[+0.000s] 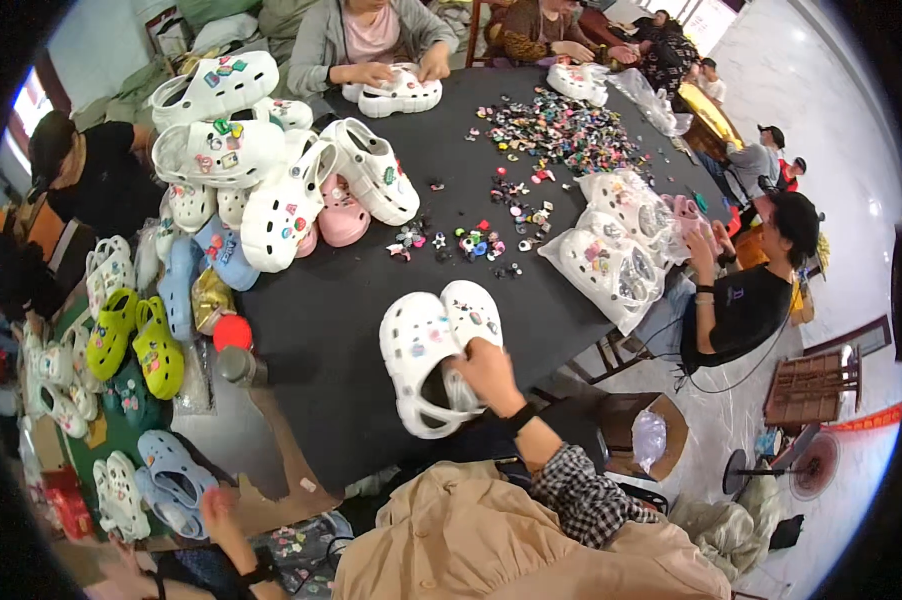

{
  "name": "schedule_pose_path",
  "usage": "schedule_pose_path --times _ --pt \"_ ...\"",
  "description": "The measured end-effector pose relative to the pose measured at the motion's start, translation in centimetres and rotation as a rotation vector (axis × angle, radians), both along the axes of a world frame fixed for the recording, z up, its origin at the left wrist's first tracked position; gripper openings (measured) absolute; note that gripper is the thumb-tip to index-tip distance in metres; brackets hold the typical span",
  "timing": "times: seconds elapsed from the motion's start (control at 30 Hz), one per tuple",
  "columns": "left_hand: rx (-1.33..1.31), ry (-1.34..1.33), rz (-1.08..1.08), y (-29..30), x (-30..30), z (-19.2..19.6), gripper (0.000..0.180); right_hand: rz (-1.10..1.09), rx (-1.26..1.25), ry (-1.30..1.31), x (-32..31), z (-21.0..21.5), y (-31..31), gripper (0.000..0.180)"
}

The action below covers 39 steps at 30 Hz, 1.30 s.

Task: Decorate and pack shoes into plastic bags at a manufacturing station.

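Observation:
My right hand (489,377) is closed on a pair of white clogs (417,340) near the front edge of the black table. Its fingers grip the clogs at the foot openings. Small colourful charms sit in the holes over the toes. A checkered sleeve covers my right forearm, with a dark band at the wrist. My left hand does not show. Beyond the pair, loose shoe charms (481,243) lie in small clusters on the table.
White clogs (376,175) are piled at the left, with pink, blue and lime-green clogs (159,345) nearby. Bagged white clogs (611,250) lie at the right; a charm heap (561,130) is farther back. A co-worker's hand (221,512) is at lower left. A cardboard box (626,420) stands beside the table.

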<state>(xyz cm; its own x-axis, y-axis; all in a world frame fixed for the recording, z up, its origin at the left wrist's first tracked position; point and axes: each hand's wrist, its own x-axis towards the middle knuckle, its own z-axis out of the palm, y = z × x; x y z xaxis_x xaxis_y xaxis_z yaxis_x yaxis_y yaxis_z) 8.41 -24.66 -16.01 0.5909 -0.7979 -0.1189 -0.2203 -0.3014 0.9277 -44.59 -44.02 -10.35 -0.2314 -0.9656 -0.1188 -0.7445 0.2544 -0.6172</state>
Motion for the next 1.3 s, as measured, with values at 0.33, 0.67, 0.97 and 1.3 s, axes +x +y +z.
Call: schedule_pose_path --times 0.33,0.67,0.97,1.3 --pt "0.178 -0.010 -0.739 -14.2 -28.2 5.2 0.053 0.254 0.264 -0.741 -6.0 3.7 1.1 0.030" --pt "0.260 -0.838 -0.617 -17.8 -35.7 3.7 0.051 0.234 0.055 -0.537 -12.6 -3.8 -4.0 0.063" --pt "0.250 -0.914 -0.565 -18.5 -36.5 4.1 0.049 0.400 0.220 -0.549 -11.4 -3.4 -5.6 0.073" --pt "0.063 -0.913 -0.512 -15.8 -33.9 5.2 0.044 0.547 0.257 -0.765 -10.2 -5.3 -5.4 0.064"
